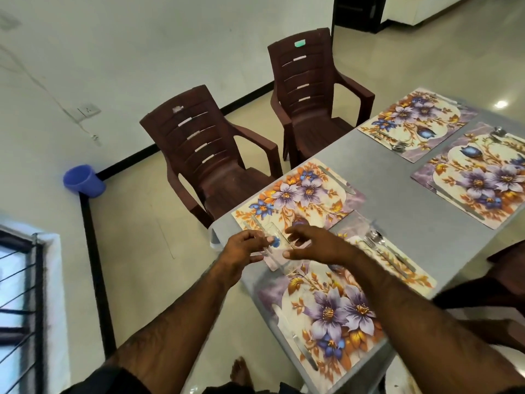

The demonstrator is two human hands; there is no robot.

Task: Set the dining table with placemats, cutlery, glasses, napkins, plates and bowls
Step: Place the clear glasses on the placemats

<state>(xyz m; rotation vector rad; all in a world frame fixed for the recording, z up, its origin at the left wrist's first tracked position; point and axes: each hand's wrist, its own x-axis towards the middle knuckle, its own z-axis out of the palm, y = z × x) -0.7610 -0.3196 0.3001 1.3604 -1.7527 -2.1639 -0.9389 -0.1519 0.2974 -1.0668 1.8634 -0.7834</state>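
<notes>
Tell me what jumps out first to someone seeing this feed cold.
Both hands, left and right, meet around a clear drinking glass over the near corner of the grey dining table. Four bright floral placemats, the nearest, cover the table, each carrying steel cutlery. Two dark brown plastic chairs stand along its far side.

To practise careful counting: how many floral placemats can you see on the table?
4. Near placemat before the person; one by the nearer chair; one by the farther chair; one at the right edge, partly cropped. More could lie out of frame.
</notes>
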